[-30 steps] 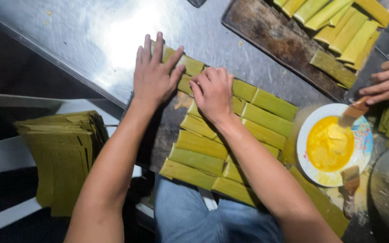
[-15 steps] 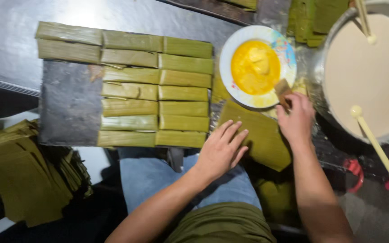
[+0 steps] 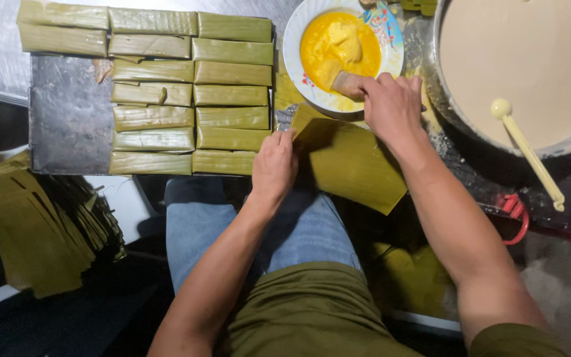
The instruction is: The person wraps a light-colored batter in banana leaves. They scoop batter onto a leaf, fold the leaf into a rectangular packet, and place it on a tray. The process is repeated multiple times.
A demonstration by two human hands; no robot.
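Leaf (image 3: 355, 165) flat at near table edge, pinned at its left corner under left hand (image 3: 275, 165). Right hand (image 3: 391, 106) just beyond, clamped on brush (image 3: 348, 82) in plate (image 3: 295, 63) of yellow paste. Wrapped parcels (image 3: 166, 92) in rows left; batter pot (image 3: 444, 99) with ladle (image 3: 530, 155) right.

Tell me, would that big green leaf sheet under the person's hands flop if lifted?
Probably floppy: the leaf sheet lies thin and flat, and the left hand pins its edge. Likely light. It may tear along its grain, since the folded leaf parcels show lengthwise lines.
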